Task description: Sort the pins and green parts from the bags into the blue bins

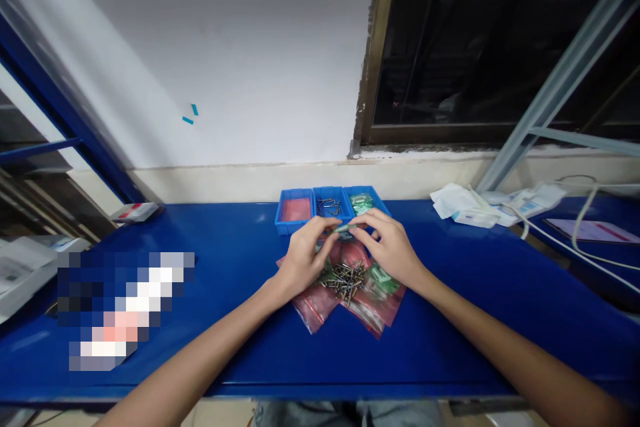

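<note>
Left of centre in the frame, the left hand [304, 252] pinches one end of a small, slim, pale-green piece [344, 228] between thumb and fingers. The piece is at the middle of the frame, slightly tilted, and the right hand [393, 250], just right of it, pinches the other end the same way. Beneath them on the blue counter [235, 347], pink plastic bags [315, 307] lie overlapping, topped by a tangled heap of dark and brassy screws [345, 282] with green pieces [383, 278] to its right.

As for what is obscured: at lower left, a pixelated patch [125, 310] masks whatever lies there; at centre, fingertips cover much of the pale-green piece, leaving its exact shape unclear, and the hands overlap the blue bins [293, 227] and bags; at right, a white cable [585, 252] runs out of the frame
</note>
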`<control>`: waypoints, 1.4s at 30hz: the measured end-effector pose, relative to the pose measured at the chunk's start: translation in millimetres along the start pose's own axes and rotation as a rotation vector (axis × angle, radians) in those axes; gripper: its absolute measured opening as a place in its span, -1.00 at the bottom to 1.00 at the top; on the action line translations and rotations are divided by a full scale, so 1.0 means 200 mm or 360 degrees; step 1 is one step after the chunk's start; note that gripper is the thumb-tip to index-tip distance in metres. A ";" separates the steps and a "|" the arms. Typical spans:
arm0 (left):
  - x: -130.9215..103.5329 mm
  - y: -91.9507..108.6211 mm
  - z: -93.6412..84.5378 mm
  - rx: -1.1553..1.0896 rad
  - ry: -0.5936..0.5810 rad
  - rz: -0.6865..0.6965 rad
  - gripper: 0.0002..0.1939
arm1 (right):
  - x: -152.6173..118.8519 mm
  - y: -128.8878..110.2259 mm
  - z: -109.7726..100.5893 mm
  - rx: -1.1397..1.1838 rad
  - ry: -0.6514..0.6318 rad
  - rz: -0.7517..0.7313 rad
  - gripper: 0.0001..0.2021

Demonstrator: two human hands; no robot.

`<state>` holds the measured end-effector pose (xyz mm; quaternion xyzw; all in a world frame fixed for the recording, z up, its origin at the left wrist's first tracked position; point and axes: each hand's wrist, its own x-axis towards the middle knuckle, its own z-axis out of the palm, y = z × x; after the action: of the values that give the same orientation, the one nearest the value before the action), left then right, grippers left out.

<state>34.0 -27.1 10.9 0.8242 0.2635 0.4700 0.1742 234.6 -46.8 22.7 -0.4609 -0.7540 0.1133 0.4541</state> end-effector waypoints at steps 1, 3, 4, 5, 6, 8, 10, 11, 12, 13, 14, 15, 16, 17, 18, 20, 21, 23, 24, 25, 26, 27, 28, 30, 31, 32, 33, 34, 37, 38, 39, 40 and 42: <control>0.02 0.00 0.00 -0.0070 0.0036 -0.0063 -0.78 | 0.01 0.01 -0.02 -0.0064 0.0042 -0.0021 -0.85; 0.09 0.00 0.01 -0.0214 0.0054 -0.0153 -0.76 | 0.05 0.04 -0.05 -0.0121 0.0088 -0.0003 -0.82; 0.14 0.00 0.02 -0.0241 0.0047 -0.0175 -0.77 | 0.07 0.06 -0.07 -0.0116 0.0094 0.0032 -0.82; 0.19 -0.01 0.03 -0.0234 0.0040 -0.0181 -0.78 | 0.10 0.08 -0.09 -0.0094 0.0097 0.0080 -0.82; 0.24 -0.02 0.04 -0.0199 0.0028 -0.0193 -0.78 | 0.13 0.11 -0.11 -0.0053 0.0101 0.0132 -0.84; 0.35 -0.06 0.09 -0.0094 0.0027 -0.0211 -0.76 | 0.19 0.17 -0.15 -0.0019 0.0110 0.0207 -0.80; 0.44 -0.12 0.15 0.0000 -0.0029 -0.0269 -0.78 | 0.24 0.23 -0.17 -0.0142 0.0079 0.0226 -0.77; 0.48 -0.15 0.18 0.0060 -0.0056 -0.0287 -0.79 | 0.25 0.26 -0.18 -0.0203 0.0044 0.0229 -0.74; 0.50 -0.18 0.22 0.0127 -0.0113 -0.0297 -0.80 | 0.26 0.29 -0.18 -0.0251 0.0018 0.0245 -0.72; 0.52 -0.21 0.24 0.0188 -0.0161 -0.0311 -0.80 | 0.27 0.33 -0.18 -0.0288 -0.0002 0.0271 -0.70; 0.52 -0.23 0.26 0.0252 -0.0193 -0.0306 -0.78 | 0.27 0.36 -0.17 -0.0334 -0.0013 0.0298 -0.69; 0.52 -0.25 0.28 0.0313 -0.0198 -0.0284 -0.75 | 0.27 0.39 -0.17 -0.0391 -0.0021 0.0318 -0.70; 0.52 -0.26 0.28 0.0363 -0.0183 -0.0252 -0.71 | 0.26 0.42 -0.16 -0.0465 -0.0030 0.0321 -0.71; 0.51 -0.25 0.27 0.0398 -0.0153 -0.0205 -0.68 | 0.26 0.45 -0.15 -0.0549 -0.0035 0.0307 -0.73; 0.49 -0.25 0.25 0.0414 -0.0114 -0.0155 -0.65 | 0.25 0.47 -0.15 -0.0629 -0.0043 0.0276 -0.75; 0.44 -0.21 0.18 0.0385 -0.0066 -0.0058 -0.66 | 0.25 0.50 -0.15 -0.0731 -0.0078 0.0209 -0.79; 0.41 -0.19 0.14 0.0365 -0.0032 -0.0031 -0.67 | 0.26 0.50 -0.15 -0.0743 -0.0095 0.0189 -0.82; 0.32 -0.15 0.04 0.0342 0.0013 -0.0036 -0.69 | 0.26 0.49 -0.16 -0.0717 -0.0107 0.0181 -0.84; 0.27 -0.14 0.00 0.0344 -0.0002 -0.0040 -0.70 | 0.25 0.47 -0.17 -0.0700 -0.0085 0.0175 -0.85; 0.22 -0.13 -0.05 0.0355 -0.0034 -0.0038 -0.70 | 0.24 0.44 -0.17 -0.0690 -0.0041 0.0156 -0.85; 0.17 -0.12 -0.09 0.0373 -0.0078 -0.0043 -0.70 | 0.23 0.40 -0.17 -0.0690 0.0015 0.0117 -0.84; 0.13 -0.12 -0.12 0.0392 -0.0123 -0.0063 -0.71 | 0.21 0.36 -0.16 -0.0695 0.0067 0.0057 -0.84; 0.10 -0.13 -0.14 0.0396 -0.0175 -0.0084 -0.71 | 0.18 0.32 -0.15 -0.0689 0.0075 -0.0007 -0.85; 0.06 -0.14 -0.16 0.0412 -0.0336 -0.0117 -0.73 | 0.12 0.23 -0.12 -0.0616 -0.0057 -0.0108 -0.85; 0.04 -0.15 -0.16 0.0445 -0.0419 -0.0119 -0.74 | 0.09 0.19 -0.10 -0.0557 -0.0222 -0.0158 -0.86; 0.04 -0.16 -0.15 0.0498 -0.0497 -0.0104 -0.74 | 0.07 0.16 -0.08 -0.0531 -0.0372 -0.0197 -0.87; 0.03 -0.16 -0.14 0.0564 -0.0553 -0.0074 -0.73 | 0.04 0.13 -0.05 -0.0538 -0.0461 -0.0211 -0.88; 0.03 -0.15 -0.12 0.0630 -0.0592 -0.0039 -0.72 | 0.03 0.11 -0.03 -0.0567 -0.0508 -0.0216 -0.87; 0.03 -0.14 -0.07 0.0709 -0.0692 0.0073 -0.69 | -0.01 0.10 0.01 -0.0720 -0.0544 -0.0213 -0.81; 0.03 -0.14 -0.06 0.0702 -0.0733 0.0098 -0.68 | -0.01 0.11 0.02 -0.0763 -0.0560 -0.0213 -0.81; 0.03 -0.13 -0.06 0.0691 -0.0771 0.0113 -0.67 | -0.01 0.12 0.03 -0.0795 -0.0582 -0.0211 -0.82; 0.02 -0.14 -0.06 0.0678 -0.0799 0.0119 -0.66 | -0.01 0.13 0.04 -0.0817 -0.0599 -0.0207 -0.83; 0.02 -0.15 -0.06 0.0638 -0.0816 0.0098 -0.66 | -0.01 0.14 0.05 -0.0838 -0.0611 -0.0202 -0.85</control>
<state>17.1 -1.0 3.9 0.9412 0.2732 0.1909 0.0547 243.4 -30.5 -1.9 -0.4849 -0.8564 -0.0292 0.1751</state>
